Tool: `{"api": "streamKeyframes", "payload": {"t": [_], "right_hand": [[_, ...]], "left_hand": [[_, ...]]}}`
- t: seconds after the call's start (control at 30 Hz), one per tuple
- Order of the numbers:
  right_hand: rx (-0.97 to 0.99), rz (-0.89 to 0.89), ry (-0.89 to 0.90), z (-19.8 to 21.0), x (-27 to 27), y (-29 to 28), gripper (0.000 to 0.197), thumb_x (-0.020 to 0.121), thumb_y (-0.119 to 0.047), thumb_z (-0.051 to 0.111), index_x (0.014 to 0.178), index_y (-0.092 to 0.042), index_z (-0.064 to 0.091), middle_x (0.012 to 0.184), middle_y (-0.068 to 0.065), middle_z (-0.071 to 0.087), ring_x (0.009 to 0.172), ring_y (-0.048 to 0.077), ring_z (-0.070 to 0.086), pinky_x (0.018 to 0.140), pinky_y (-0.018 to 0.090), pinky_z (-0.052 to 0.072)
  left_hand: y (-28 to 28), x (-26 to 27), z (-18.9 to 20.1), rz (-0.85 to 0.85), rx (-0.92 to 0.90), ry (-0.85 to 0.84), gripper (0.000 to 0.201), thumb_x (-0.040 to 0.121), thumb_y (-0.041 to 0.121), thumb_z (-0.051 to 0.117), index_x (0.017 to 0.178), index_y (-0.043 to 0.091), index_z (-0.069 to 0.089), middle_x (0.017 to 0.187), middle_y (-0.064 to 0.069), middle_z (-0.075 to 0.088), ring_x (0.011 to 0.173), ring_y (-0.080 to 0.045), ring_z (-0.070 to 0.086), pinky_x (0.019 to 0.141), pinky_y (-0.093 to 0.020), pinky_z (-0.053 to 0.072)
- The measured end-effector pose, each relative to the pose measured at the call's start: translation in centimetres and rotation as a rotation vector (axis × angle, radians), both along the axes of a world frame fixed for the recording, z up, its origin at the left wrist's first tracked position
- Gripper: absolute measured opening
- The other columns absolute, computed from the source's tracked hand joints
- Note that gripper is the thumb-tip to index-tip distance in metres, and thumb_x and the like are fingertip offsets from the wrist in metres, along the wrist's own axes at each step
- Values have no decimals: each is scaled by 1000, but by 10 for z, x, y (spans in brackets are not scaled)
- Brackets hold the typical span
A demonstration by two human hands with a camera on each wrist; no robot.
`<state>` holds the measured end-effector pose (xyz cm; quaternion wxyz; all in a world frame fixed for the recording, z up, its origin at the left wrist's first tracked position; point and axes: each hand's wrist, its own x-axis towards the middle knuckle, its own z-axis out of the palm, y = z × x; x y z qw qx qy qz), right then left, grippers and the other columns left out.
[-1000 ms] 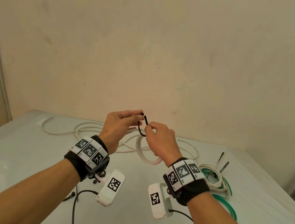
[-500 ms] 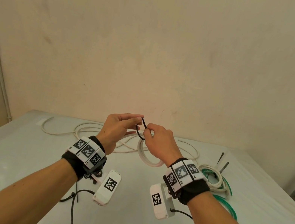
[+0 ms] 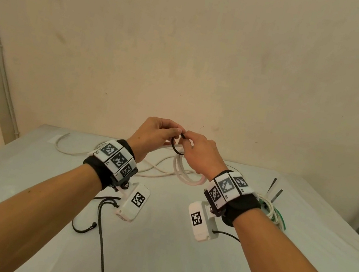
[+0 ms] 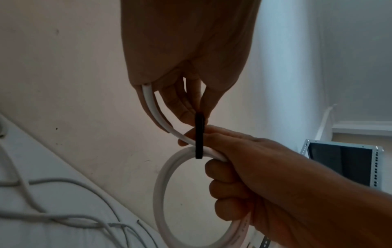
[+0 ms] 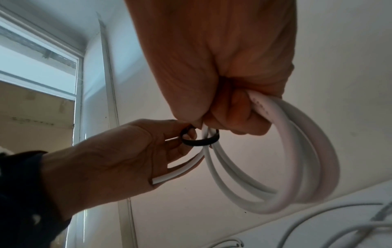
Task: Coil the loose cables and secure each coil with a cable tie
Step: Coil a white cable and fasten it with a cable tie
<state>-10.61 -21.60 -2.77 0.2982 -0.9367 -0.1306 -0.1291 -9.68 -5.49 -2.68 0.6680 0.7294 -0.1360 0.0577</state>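
Note:
My right hand (image 3: 197, 153) grips a small white cable coil (image 3: 186, 180) in its curled fingers, held up above the table. A black cable tie (image 3: 175, 147) loops round the coil's strands just left of that fist. My left hand (image 3: 174, 133) pinches the tie between thumb and forefinger. Its other fingers hold the cable's loose end. From the left wrist the tie (image 4: 199, 139) crosses the white coil (image 4: 161, 193) beside the right hand (image 4: 244, 167). From the right wrist the tie (image 5: 199, 141) rings the coil (image 5: 297, 159) next to the left hand (image 5: 127, 151).
A loose white cable (image 3: 102, 158) sprawls over the back of the grey table (image 3: 151, 262). A white and green cable bundle (image 3: 273, 210) lies at the right, with spare black ties (image 3: 273, 184) sticking up behind it. Another black tie (image 3: 83, 229) lies near the left forearm.
Both hands have risen a little with the coil. Their fingertips have closed together over the tie's upper end, and the tie's loop looks smaller.

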Motion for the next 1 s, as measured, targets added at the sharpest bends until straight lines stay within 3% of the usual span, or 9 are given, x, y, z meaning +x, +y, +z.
{"api": "streamKeyframes", "payload": {"t": [0.13,0.3,0.57,0.7,0.83,1.0], "right_hand": [[-2,-18,-24,-1,1,0,34,107,-22,36,104,-16,69,95,3,63,101,32,57,77,35,37],[30,-36,-55,-4,0,0,34,105,-21,39,98,-14,72,95,6,67,96,30,55,75,34,35],[-28,-74,-93,-12,1,3,32,104,-25,39,94,-17,69,96,9,69,92,33,56,72,36,37],[-64,-119,-104,-14,4,6,32,104,-29,39,103,-20,70,107,12,69,100,36,58,74,36,39],[-94,-119,-107,-15,5,7,31,103,-29,39,99,-21,69,104,13,69,100,37,60,75,37,42],[-91,-106,-86,-14,3,7,27,102,-28,39,91,-23,64,100,15,68,96,39,61,73,37,43]], "left_hand": [[0,0,-2,2,-46,-11,15,98,9,67,106,0,77,94,-12,69,80,-14,65,88,-34,60],[1,-3,-5,-15,-108,-5,16,97,8,69,108,-1,77,94,-15,69,80,-13,66,77,-23,58],[4,-2,-13,-41,-206,72,18,95,7,70,110,1,77,101,-20,71,91,-18,70,90,-30,61],[3,-1,-17,-38,-280,114,22,92,8,74,112,1,77,101,-16,74,94,-19,70,100,-37,58],[2,0,-21,-31,-324,135,23,90,9,76,112,3,78,102,-12,76,93,-17,71,100,-37,58],[3,0,-22,-31,-313,139,22,90,8,76,111,2,78,105,-16,77,95,-19,72,99,-37,58]]}}
